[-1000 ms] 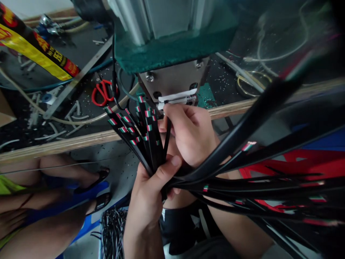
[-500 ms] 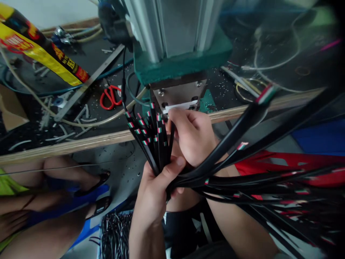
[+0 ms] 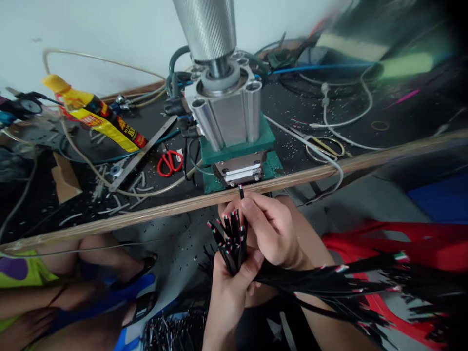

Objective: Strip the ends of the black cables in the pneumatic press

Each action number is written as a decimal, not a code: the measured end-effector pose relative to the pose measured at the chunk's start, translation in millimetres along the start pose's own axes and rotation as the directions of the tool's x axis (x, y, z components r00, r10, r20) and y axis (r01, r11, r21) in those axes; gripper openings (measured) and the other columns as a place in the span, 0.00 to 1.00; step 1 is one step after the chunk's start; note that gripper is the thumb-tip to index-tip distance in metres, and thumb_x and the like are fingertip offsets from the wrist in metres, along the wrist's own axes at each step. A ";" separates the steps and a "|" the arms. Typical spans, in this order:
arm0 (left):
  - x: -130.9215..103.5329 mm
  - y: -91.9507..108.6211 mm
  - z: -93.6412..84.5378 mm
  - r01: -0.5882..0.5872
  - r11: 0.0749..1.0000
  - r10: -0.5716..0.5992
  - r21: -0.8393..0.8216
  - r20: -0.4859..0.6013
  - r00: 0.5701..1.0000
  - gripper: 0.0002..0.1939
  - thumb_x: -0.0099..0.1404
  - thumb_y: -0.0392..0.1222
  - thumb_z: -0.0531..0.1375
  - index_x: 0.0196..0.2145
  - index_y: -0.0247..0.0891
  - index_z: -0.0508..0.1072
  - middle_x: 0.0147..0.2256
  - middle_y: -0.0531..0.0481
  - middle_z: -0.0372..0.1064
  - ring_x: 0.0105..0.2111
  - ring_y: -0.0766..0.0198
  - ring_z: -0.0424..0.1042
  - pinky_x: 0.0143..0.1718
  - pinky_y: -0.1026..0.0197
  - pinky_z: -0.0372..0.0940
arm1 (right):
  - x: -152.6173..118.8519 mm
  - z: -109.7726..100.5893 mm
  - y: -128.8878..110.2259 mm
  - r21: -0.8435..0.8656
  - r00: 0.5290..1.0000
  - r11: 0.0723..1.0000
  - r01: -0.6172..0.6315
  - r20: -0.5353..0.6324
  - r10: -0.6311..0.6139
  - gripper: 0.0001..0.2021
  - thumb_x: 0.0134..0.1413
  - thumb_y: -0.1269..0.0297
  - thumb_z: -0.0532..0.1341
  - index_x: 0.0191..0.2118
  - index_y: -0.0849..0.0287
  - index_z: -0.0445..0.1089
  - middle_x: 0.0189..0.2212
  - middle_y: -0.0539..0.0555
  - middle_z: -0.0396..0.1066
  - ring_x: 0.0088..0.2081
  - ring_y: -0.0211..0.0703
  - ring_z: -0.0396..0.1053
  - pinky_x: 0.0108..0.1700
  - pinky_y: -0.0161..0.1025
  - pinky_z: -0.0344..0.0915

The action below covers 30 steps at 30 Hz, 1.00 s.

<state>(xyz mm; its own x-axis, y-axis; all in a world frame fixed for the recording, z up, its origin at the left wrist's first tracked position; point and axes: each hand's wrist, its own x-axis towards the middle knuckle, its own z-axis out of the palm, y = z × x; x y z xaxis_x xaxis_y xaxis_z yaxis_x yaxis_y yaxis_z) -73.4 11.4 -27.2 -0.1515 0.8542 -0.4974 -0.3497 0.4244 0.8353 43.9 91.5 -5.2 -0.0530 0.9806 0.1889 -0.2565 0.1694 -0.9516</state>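
My left hand (image 3: pixel 234 278) is closed round a bundle of black cables (image 3: pixel 230 239), whose cut ends show red, white and green wires. The bundle's long part runs off to the right past my forearm. With thumb and fingers, my right hand (image 3: pixel 270 226) pinches a single black cable (image 3: pixel 242 191) near its end, which points up at the table edge. Just beyond that tip stands a small press (image 3: pixel 226 117) with a silver cylinder, a green base and a metal die (image 3: pixel 243 170) carrying a white strip.
On the black table (image 3: pixel 292 105) are red-handled scissors (image 3: pixel 170 163), a steel ruler (image 3: pixel 142 153), a yellow bottle (image 3: pixel 98 114) and yellow-handled scissors (image 3: pixel 327 146). A red stool (image 3: pixel 351 234) stands right. Another person's legs (image 3: pixel 106 253) are at left, near a box of cable pieces (image 3: pixel 175 329).
My view has tilted up and back, showing more of the press. My right hand has raised one cable's end above the bundle, towards the die. The left hand keeps its hold.
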 end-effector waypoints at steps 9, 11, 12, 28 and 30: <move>-3.4 -5.5 -7.8 -0.084 0.996 0.083 -0.004 -0.052 0.995 0.25 0.52 0.60 0.86 0.37 0.40 0.88 0.33 0.49 0.85 0.36 0.54 0.83 0.42 0.58 0.78 | -9.8 -15.7 7.2 0.293 0.973 0.955 -0.037 0.228 -0.032 0.17 0.77 0.56 0.63 0.32 0.51 0.77 0.30 0.53 0.74 0.33 0.49 0.73 0.39 0.46 0.64; -4.9 -4.8 -7.0 -0.106 0.994 0.106 0.009 -0.056 0.993 0.26 0.51 0.61 0.86 0.37 0.41 0.88 0.34 0.49 0.85 0.37 0.54 0.83 0.43 0.58 0.78 | -10.5 -19.2 10.9 0.430 0.937 0.896 -0.112 0.345 -0.048 0.19 0.72 0.52 0.66 0.28 0.52 0.75 0.28 0.54 0.74 0.31 0.49 0.73 0.35 0.45 0.65; -6.2 -5.6 -6.6 -0.113 0.994 0.114 0.008 -0.064 0.991 0.27 0.51 0.62 0.86 0.38 0.42 0.88 0.34 0.50 0.85 0.38 0.54 0.83 0.44 0.58 0.77 | -10.7 -20.2 11.7 0.457 0.924 0.880 -0.132 0.377 -0.058 0.21 0.69 0.49 0.68 0.25 0.52 0.73 0.26 0.54 0.73 0.29 0.49 0.72 0.33 0.45 0.65; -13.9 -0.6 -13.4 -0.174 0.974 0.180 0.145 -0.026 0.983 0.32 0.52 0.70 0.82 0.26 0.37 0.82 0.24 0.49 0.74 0.26 0.62 0.69 0.27 0.62 0.65 | -4.3 -31.2 30.6 0.411 0.833 0.877 -0.249 0.553 -0.023 0.36 0.56 0.27 0.69 0.12 0.51 0.70 0.12 0.53 0.63 0.18 0.46 0.66 0.31 0.48 0.70; -14.9 -1.7 -13.5 -0.140 0.977 0.146 0.162 -0.026 0.989 0.32 0.52 0.69 0.83 0.28 0.36 0.84 0.23 0.50 0.73 0.22 0.66 0.64 0.23 0.64 0.61 | -5.1 -28.2 29.2 0.389 0.905 0.886 -0.252 0.420 0.072 0.28 0.63 0.34 0.69 0.22 0.52 0.79 0.20 0.54 0.72 0.24 0.47 0.70 0.33 0.46 0.70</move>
<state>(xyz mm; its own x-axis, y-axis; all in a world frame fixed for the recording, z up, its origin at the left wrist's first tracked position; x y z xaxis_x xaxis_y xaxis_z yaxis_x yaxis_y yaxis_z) -83.0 -6.1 -24.4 -0.2253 0.8989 -0.3758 -0.1701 0.3435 0.9236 63.9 94.2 -40.7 -0.4717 0.8579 0.2039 -0.5897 -0.1350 -0.7962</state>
